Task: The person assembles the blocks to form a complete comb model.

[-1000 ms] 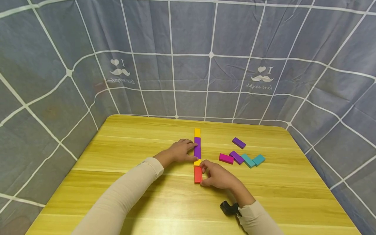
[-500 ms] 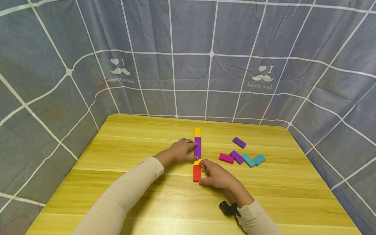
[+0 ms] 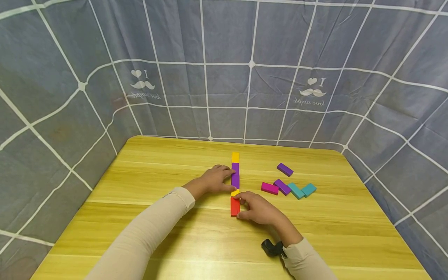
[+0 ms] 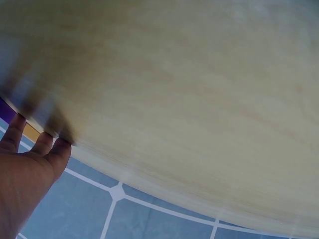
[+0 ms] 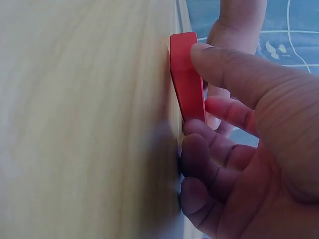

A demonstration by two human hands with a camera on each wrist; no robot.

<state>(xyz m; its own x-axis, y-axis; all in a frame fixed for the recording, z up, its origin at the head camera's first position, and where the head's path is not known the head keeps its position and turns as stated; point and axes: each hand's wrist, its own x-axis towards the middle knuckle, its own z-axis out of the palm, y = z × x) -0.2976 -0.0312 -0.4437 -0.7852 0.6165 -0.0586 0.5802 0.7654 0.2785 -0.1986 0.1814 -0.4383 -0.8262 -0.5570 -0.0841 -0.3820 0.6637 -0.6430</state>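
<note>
A straight row of flat rectangular blocks runs away from me on the table: a yellow block (image 3: 235, 157) at the far end, a purple stretch, a second yellow block (image 3: 235, 193), then a red block (image 3: 234, 208) nearest me. My left hand (image 3: 215, 179) lies along the row's left side, index fingertip on the purple part and thumb by the nearer yellow block. In the left wrist view its fingertips meet the tabletop. From the right, my right hand (image 3: 259, 208) pinches the red block, thumb at its near end and index finger at its far end.
To the right lie several loose blocks: a magenta one (image 3: 270, 188), purple ones, one of them set apart (image 3: 285, 169), and two teal ones (image 3: 309, 190). A grey checked curtain (image 3: 227, 85) surrounds the wooden table (image 3: 196, 245). My right wrist wears a black device (image 3: 271, 248).
The red block has slid slightly away from me and left, into line against the nearer yellow block. My right index finger has shifted onto the red block's far end. My left hand has stayed put.
</note>
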